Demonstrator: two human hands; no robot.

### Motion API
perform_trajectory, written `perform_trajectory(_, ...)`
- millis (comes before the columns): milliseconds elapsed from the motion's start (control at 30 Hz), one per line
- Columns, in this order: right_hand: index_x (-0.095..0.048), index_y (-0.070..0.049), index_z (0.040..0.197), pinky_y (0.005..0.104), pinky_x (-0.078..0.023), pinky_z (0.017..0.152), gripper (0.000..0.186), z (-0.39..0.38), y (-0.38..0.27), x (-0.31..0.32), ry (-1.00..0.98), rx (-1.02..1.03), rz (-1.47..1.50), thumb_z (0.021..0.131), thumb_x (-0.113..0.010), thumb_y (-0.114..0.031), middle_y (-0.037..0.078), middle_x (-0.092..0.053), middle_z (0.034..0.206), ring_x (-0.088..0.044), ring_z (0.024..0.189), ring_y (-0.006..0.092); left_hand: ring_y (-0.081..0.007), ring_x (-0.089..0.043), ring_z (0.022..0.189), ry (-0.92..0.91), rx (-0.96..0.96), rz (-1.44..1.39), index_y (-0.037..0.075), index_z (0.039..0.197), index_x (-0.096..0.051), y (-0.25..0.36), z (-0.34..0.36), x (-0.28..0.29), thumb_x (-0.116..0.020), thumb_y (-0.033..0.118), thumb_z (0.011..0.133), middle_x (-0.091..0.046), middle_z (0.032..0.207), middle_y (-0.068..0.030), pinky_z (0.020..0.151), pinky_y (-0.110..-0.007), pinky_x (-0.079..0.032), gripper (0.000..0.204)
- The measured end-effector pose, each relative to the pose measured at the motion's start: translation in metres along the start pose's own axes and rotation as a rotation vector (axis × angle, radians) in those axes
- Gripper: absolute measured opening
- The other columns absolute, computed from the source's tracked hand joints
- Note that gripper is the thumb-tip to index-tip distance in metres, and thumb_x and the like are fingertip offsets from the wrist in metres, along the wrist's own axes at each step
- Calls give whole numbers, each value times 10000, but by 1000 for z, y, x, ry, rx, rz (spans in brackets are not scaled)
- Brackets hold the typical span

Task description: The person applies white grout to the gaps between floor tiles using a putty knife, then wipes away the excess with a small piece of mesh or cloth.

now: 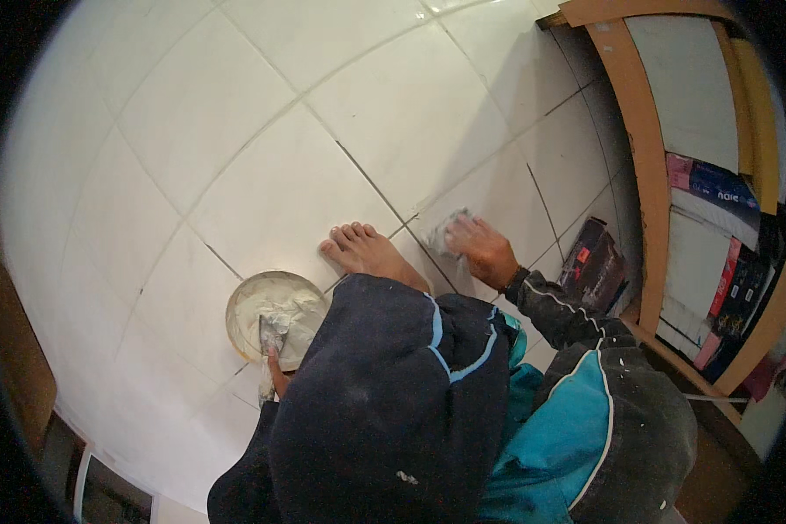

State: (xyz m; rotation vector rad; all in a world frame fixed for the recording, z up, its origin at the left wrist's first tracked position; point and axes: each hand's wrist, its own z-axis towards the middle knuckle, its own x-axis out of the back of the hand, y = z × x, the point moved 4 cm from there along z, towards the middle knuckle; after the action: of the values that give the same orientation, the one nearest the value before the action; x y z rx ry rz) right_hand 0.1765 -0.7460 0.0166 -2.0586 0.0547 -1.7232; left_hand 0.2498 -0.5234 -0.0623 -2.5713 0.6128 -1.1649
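Note:
My right hand [485, 251] is closed over a crumpled greyish-white rag [446, 232], pressing it on the white floor tiles beside a dark joint line. Motion smears the fingers and the rag a little. At lower left, a round shallow bowl [233, 325] holds thick white paste [293, 307]. A paste-smeared putty knife [273, 333] dips into it. My left hand [277, 374] grips the knife at the bowl's near rim, mostly hidden behind my dark trouser leg; one finger shows along the tool.
My bare foot [371, 254] stands on the tiles between bowl and rag. A dark box [592, 262] lies on the floor at right, beside a wooden shelf [624, 87] stacked with boxes. Some tile joints [367, 175] look dark, others pale. A framed object [113, 489] stands at lower left.

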Motion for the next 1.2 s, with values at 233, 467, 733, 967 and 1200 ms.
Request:
perform_trajectory(233, -558, -115, 1386, 399, -594, 827, 607, 60, -5, -1, -7, -334, 7, 793, -629, -5, 197, -608, 1362, -687, 1088, 325, -159, -482, 1042, -106, 15, 952, 194, 1065, -512, 19, -4, 12, -300, 253, 1073, -521, 1041, -15, 989, -382, -357, 219)
perform_trajectory(467, -606, -103, 1264, 413, -567, 907, 458, 25, -36, 3, -203, -5, 20, 812, -653, -48, 157, -618, 1324, -614, 1211, 312, -170, -395, 1364, -654, 764, 2606, 190, 1473, -410, 32, 6, -17, -289, 332, 1095, -422, 1534, -36, 1158, -398, -271, 421)
perform_trajectory(733, -610, -125, 1305, 493, -449, 1096, 549, 44, 0, 4, -123, -25, -50, 773, -647, 6, 139, -578, 1411, -535, 1329, 320, -160, -441, 1182, -265, -294, 2695, 262, 1331, -441, 47, 8, -36, -344, 326, 1080, -478, 1333, -12, 1045, -373, -322, 276)
perform_trajectory(967, -650, -127, 1252, 465, -467, 1101, 530, 23, -5, 7, -203, -23, -22, 762, -647, 74, 113, -624, 1376, -541, 1340, 299, -132, -437, 899, -270, 130, 2775, 250, 961, -438, 33, 15, -23, -395, 284, 1043, -451, 949, 24, 861, -357, -356, 99)
perform_trajectory(1200, -623, -114, 1266, 404, -599, 790, 530, 97, 19, 28, 21, -212, -31, 758, -618, 37, 160, -677, 1251, -711, 994, 339, -130, -432, 820, -253, 15, 2601, 262, 898, -427, 47, 17, -31, -403, 280, 1029, -417, 864, 34, 797, -342, -366, 134)
